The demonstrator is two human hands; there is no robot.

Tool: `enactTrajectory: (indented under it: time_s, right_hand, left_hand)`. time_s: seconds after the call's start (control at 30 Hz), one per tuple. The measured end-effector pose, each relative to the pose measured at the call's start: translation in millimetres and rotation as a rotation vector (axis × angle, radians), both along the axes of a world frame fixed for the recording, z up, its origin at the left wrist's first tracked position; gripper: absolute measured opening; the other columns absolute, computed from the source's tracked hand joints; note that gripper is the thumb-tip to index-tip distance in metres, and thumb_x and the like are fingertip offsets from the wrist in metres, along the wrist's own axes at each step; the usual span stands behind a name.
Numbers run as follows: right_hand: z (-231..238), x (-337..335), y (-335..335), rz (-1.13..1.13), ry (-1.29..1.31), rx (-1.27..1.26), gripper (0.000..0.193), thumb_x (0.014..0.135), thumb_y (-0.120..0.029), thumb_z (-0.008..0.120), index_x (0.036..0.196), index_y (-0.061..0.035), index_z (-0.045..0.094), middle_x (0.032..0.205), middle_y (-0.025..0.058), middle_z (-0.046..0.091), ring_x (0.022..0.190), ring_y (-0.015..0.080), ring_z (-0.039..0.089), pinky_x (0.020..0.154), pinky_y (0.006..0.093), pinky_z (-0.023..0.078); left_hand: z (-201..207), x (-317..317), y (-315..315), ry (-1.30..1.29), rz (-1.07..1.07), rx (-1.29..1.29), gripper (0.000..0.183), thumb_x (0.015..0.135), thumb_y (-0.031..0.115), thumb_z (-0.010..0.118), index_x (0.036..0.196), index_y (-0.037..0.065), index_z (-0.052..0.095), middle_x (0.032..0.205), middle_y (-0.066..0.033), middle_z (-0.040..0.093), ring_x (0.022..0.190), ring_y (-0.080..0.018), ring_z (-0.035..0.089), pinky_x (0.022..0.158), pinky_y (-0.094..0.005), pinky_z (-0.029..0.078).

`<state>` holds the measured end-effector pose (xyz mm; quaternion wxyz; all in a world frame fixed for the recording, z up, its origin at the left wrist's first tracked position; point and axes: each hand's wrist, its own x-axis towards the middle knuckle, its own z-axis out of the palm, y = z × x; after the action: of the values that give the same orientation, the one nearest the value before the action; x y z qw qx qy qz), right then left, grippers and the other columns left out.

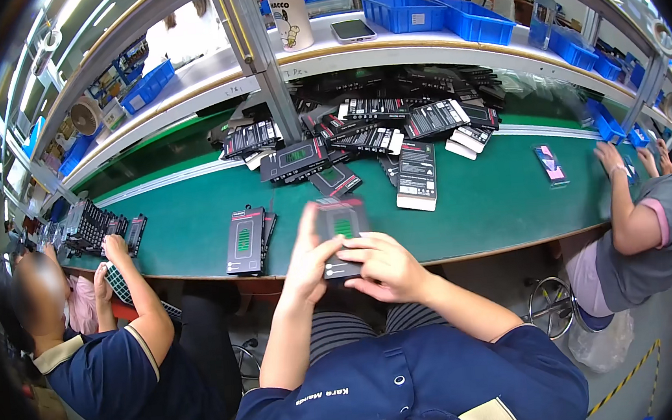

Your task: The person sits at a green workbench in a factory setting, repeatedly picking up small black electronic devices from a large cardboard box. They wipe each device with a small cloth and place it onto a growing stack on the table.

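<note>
A flat dark box (343, 224) with a green cut-out in its front is held at the table's near edge, slightly smeared by motion. My left hand (308, 261) grips its left side, index finger stretched along the edge and thumb across the front. The fingers of my right hand (386, 266) are bent around its lower right part. To the left, a small stack of similar boxes (245, 242) lies on the green table (478, 207). Farther back, a dark box with a white end (416, 174) lies in front of a loose heap of boxes (369, 124).
A metal post (269, 81) rises behind the heap. The shelf above bears blue bins (406, 13), a phone (353, 31) and a tumbler (289, 12). Co-workers sit left (120, 369) and right (630, 242). Another phone (550, 165) lies at the right.
</note>
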<state>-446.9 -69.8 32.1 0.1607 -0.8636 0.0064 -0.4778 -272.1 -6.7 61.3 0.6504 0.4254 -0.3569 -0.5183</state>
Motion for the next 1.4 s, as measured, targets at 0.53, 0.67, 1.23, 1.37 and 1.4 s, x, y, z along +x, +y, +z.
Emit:
enactTrajectory:
  time_s: [0.53, 0.67, 1.23, 1.37, 1.4]
  right_hand:
    - [-19.2, -58.4, 23.2, -0.764, 0.716, 0.138, 0.051, 0.096, -0.025, 0.059, 0.144, -0.0081, 0.049, 0.153, 0.0199, 0.040, 0.137, 0.0454, 0.040, 0.113, 0.0629, 0.029]
    - [-14.2, -97.0, -16.1, -0.323, 0.483, 0.322, 0.022, 0.084, 0.004, 0.056, 0.102, -0.0048, 0.063, 0.138, 0.0156, 0.058, 0.133, 0.0398, 0.049, 0.115, 0.0553, 0.032]
    - [-40.3, -287.3, -202.3, -1.628, 0.729, 0.249, 0.055, 0.101, -0.044, 0.047, 0.132, -0.0008, 0.060, 0.145, 0.0165, 0.052, 0.128, 0.0408, 0.051, 0.106, 0.0506, 0.043]
    - [-45.5, -219.2, -108.0, -1.511, 0.539, 0.038, 0.036, 0.089, -0.033, 0.067, 0.115, -0.0077, 0.065, 0.134, 0.0256, 0.052, 0.123, 0.0442, 0.049, 0.100, 0.0563, 0.043]
    - [-40.5, -191.8, -78.0, -1.508, 0.516, -0.005, 0.036, 0.087, -0.034, 0.070, 0.115, -0.0122, 0.065, 0.138, 0.0265, 0.049, 0.130, 0.0439, 0.043, 0.105, 0.0600, 0.035]
  left_hand:
    - [-13.8, 34.2, -4.7, -1.462, 0.158, -0.413, 0.055, 0.077, 0.030, 0.080, 0.126, 0.009, 0.063, 0.140, -0.0207, 0.051, 0.134, -0.0405, 0.044, 0.111, -0.0495, 0.036]
    - [-30.5, -23.5, -10.1, -1.667, -0.368, -0.466, 0.094, 0.072, 0.034, 0.085, 0.151, 0.014, 0.038, 0.160, -0.0203, 0.027, 0.147, -0.0419, 0.028, 0.119, -0.0546, 0.026]
    - [5.9, -73.5, -53.8, -1.823, -0.523, -0.436, 0.084, 0.066, 0.053, 0.082, 0.134, 0.009, 0.060, 0.115, -0.0109, 0.059, 0.106, -0.0277, 0.056, 0.091, -0.0419, 0.047]
    - [-29.1, -57.7, -63.1, -1.623, -0.203, -0.362, 0.085, 0.070, 0.058, 0.078, 0.131, 0.003, 0.059, 0.116, -0.0132, 0.056, 0.110, -0.0284, 0.052, 0.094, -0.0402, 0.043]
    - [-32.1, -53.3, -63.2, -1.583, -0.170, -0.347, 0.084, 0.069, 0.058, 0.078, 0.129, 0.003, 0.060, 0.115, -0.0130, 0.056, 0.111, -0.0282, 0.051, 0.095, -0.0400, 0.042]
